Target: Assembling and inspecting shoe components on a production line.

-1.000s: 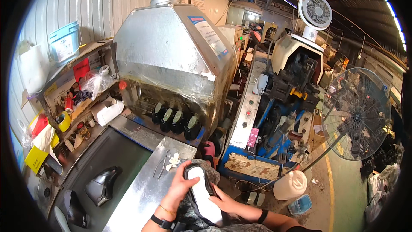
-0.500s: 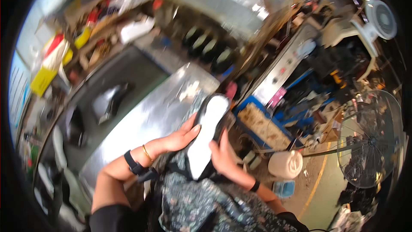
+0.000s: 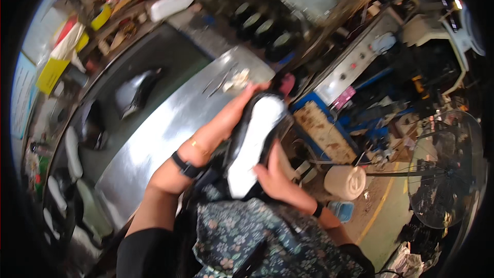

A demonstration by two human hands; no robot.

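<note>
A black shoe (image 3: pixel 237 141) with a white sole (image 3: pixel 254 141) is held sole up above my lap, its wider end pointing away from me. My right hand (image 3: pixel 280 177) grips its near right side, thumb pressed on the sole's edge and fingers behind the shoe. My left hand (image 3: pixel 244 103) lies along the far left side, fingers curled at the far end and partly hidden by the shoe. A floral apron (image 3: pixel 252 237) covers my lap just below.
To the left is a shiny metal tabletop (image 3: pixel 149 149) with pale scraps (image 3: pixel 237 80). Beyond it, a dark belt (image 3: pixel 170 51) carries black shoes (image 3: pixel 138 92). Loose soles (image 3: pixel 73 152) lie far left. A blue-framed tray (image 3: pixel 327 128), white jug (image 3: pixel 345 183) and fan (image 3: pixel 447 172) stand right.
My left hand has slid from the shoe's middle toward its far end. The shoe has turned slightly more upright in view. My right hand keeps its hold near the narrower end.
</note>
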